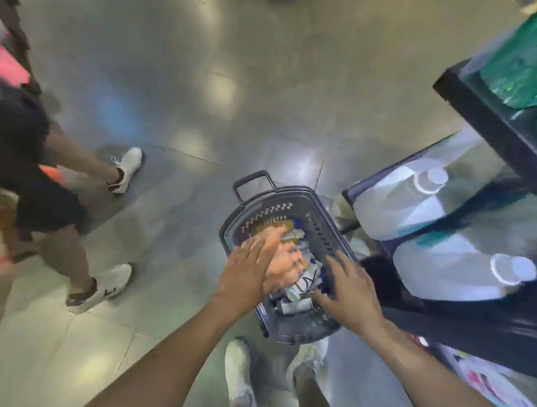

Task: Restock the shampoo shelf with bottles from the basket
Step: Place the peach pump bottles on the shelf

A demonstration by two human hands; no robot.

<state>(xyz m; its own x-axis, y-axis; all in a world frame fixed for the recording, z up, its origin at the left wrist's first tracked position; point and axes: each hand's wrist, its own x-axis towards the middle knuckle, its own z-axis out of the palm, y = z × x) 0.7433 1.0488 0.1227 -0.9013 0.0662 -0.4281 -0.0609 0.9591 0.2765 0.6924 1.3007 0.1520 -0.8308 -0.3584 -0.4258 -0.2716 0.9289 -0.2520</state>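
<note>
basket (263, 214) of dark slotted plastic, with a pull handle, stands on the grey floor (225, 97) beside a dark shelf (488, 123) of big white bottles (414, 197). inside it lie small bottles (298, 289), whitish with dark print, jumbled and blurred. the left hand (249, 278) hovers above them, fingers straight and spread, gripping nothing. the right hand (351, 295) spreads open at the basket's right rim; contact unclear.

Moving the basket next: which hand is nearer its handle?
Left. The left hand is over the middle of the basket, toward the handle; right hand is at its near right rim.
</note>
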